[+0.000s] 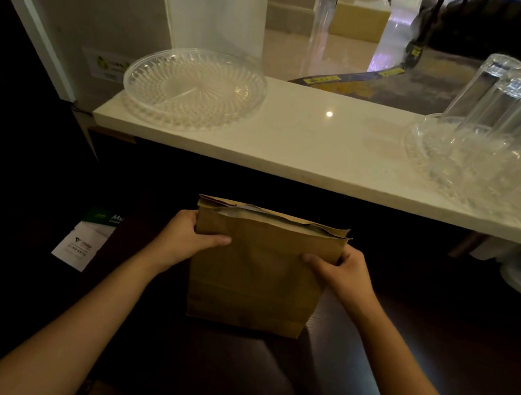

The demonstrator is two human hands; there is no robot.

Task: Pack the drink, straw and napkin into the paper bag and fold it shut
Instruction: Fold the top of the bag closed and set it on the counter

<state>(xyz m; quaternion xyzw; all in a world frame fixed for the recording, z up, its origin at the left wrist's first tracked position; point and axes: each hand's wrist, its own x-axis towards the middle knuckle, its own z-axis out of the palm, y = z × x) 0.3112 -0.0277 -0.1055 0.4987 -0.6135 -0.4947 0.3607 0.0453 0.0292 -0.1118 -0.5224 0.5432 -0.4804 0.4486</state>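
A brown paper bag (256,274) stood upright on a dark counter (435,322). It was in the middle of the picture, just below a long white shelf (310,144).

The left hand (191,238) held the left side of the bag near the top. Its thumb lay flat on the front of the bag, and its other fingers went around the side and behind. The right hand (341,270) held the right side of the bag the same way, with its thumb on the front. Both hands were closed tight on the paper. The two hands were apart, one at each side of the bag.

The top of the bag was squeezed almost flat. A thin gap was left along the top edge, and something pale showed inside it. What that pale thing was could not be told. The drink, straw and napkin could not be seen anywhere outside the bag.

To the left of the bag, a white and green paper card (89,237) lay on the dark counter.

Above the bag, on the white shelf, sat a clear round plate (194,87) on the left. On the right end of the shelf, a clear dish (458,161) held tall clear glasses (501,94) turned upside down.
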